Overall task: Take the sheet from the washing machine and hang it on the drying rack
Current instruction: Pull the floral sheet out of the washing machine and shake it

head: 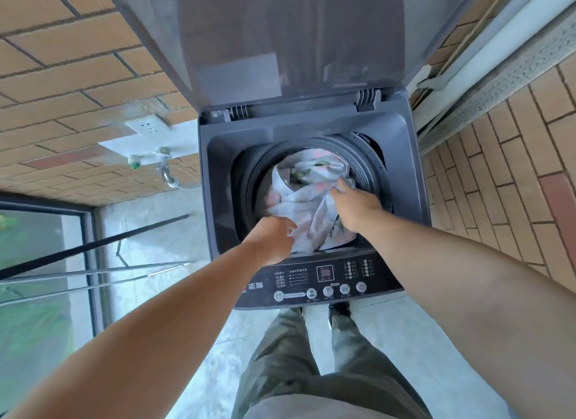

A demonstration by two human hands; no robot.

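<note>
Reaching forward and down with both bare arms, elbows almost straight. Angling the left forearm in from the lower left, wrist in line with it, back of the left hand [271, 237] turned up. Pinching a fold of the sheet [311, 197] with curled left fingers. Stretching the right arm in from the right side, a little farther ahead. Clutching the same cloth with the right hand [355, 205], knuckles up, fingertips sunk into the folds. Holding the hands near each other, not touching.

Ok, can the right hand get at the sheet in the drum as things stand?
Yes, it seems: the lid stands open, nothing covers the drum, and the right hand grips the sheet.
</note>
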